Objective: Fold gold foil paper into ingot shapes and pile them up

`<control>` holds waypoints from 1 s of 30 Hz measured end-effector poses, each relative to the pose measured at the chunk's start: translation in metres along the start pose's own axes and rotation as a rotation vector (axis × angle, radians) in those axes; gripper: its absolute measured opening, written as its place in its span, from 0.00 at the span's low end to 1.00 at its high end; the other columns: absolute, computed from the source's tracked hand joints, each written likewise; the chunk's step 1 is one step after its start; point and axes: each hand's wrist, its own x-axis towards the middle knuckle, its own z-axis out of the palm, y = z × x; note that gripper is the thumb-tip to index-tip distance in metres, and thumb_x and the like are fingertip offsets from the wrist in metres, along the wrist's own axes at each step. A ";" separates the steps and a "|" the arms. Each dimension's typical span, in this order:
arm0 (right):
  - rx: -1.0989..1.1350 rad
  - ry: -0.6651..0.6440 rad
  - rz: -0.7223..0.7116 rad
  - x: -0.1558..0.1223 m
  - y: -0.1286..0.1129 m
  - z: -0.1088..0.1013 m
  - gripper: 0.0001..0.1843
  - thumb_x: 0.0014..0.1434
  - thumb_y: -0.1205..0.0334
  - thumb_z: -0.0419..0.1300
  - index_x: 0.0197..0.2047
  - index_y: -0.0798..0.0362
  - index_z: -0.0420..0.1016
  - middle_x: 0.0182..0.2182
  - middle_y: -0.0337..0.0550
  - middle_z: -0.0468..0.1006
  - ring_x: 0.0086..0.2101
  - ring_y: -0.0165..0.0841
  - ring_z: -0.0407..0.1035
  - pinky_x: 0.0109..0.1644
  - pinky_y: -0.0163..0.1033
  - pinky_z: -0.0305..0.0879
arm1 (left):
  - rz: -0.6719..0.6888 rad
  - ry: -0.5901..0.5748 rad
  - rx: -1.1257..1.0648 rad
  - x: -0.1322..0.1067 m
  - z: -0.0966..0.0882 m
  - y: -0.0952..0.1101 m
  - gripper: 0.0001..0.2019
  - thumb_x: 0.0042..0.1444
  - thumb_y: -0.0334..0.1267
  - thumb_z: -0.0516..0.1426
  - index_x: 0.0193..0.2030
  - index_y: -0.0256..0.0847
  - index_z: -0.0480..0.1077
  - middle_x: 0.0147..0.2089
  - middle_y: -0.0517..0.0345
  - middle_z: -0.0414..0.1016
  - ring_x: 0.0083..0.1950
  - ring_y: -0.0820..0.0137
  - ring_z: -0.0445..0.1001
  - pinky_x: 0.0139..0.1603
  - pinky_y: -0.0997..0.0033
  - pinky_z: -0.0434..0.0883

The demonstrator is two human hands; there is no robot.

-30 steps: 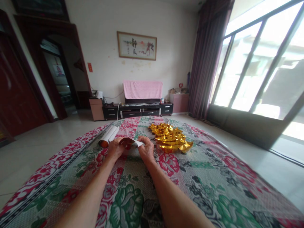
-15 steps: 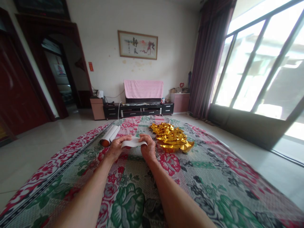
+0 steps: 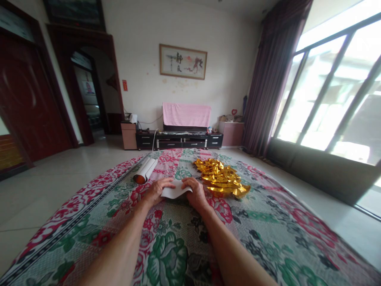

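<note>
A small sheet of white paper [image 3: 176, 190] is stretched between my two hands, just above the flowered tablecloth [image 3: 166, 258]. My left hand [image 3: 157, 191] pinches its left end, thumb and fingers pressed together. At the right end, my right hand [image 3: 196, 192] grips it the same way. The paper sags slightly in the middle, and its underside is hidden. Right of my right hand lies a pile of folded gold foil pieces [image 3: 223, 176], shaped like pointed boats. Beyond my left hand rests a roll of white sheets [image 3: 147, 169] with an orange-brown inside showing at its near end.
The round table's cloth reaches out on both sides. Past its far edge stands a low black TV cabinet [image 3: 184, 142] with a pink cloth [image 3: 187, 114] over the screen. A purple curtain [image 3: 268, 91] and large windows are at right, a dark red door [image 3: 26, 87] at left.
The view has turned a little left, so everything sits farther right. Both hands still hold the paper, which shows more of its white face and bends differently.
</note>
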 end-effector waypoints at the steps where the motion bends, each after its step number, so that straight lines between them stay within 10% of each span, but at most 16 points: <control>1: -0.013 -0.033 -0.008 -0.002 -0.001 -0.003 0.17 0.33 0.78 0.50 0.22 0.51 0.73 0.35 0.42 0.75 0.38 0.35 0.68 0.46 0.40 0.61 | 0.020 -0.004 0.013 0.000 0.000 -0.001 0.14 0.36 0.29 0.56 0.32 0.44 0.76 0.47 0.54 0.74 0.50 0.66 0.70 0.56 0.66 0.62; 15: -0.077 -0.364 -0.159 -0.018 -0.011 -0.025 0.22 0.38 0.77 0.52 0.33 0.47 0.78 0.41 0.41 0.76 0.42 0.37 0.69 0.49 0.43 0.62 | -0.125 -0.097 -0.090 0.001 -0.008 -0.006 0.09 0.40 0.33 0.56 0.25 0.49 0.77 0.44 0.60 0.76 0.51 0.68 0.70 0.56 0.69 0.61; 30: -0.233 -0.396 -0.150 -0.019 -0.014 -0.021 0.11 0.38 0.74 0.53 0.26 0.53 0.72 0.30 0.40 0.75 0.33 0.31 0.67 0.41 0.34 0.61 | -0.263 -0.268 -0.169 -0.001 -0.029 -0.009 0.07 0.41 0.38 0.59 0.28 0.40 0.77 0.50 0.54 0.72 0.52 0.64 0.68 0.54 0.71 0.61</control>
